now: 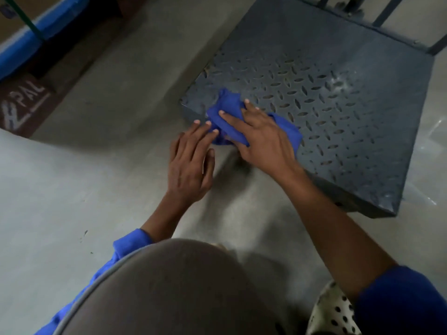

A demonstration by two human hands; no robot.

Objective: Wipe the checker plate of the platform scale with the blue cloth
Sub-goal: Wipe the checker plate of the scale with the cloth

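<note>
The platform scale's dark grey checker plate (333, 105) fills the upper right, its raised diamond pattern dusty, with a pale smudge near its right side. A bunched blue cloth (229, 112) lies on the plate's near left corner. My right hand (261, 134) presses flat on top of the cloth, fingers spread and pointing left. My left hand (191, 163) hovers beside that corner with its fingers apart, the fingertips touching the cloth's lower edge where it hangs over the plate's rim.
Grey concrete floor (96, 165) surrounds the scale. Dark metal uprights (387, 13) rise at the plate's far edge. A brown mat with white letters (26, 105) and blue-edged objects (36, 30) sit at the upper left. My knee (181, 286) fills the bottom.
</note>
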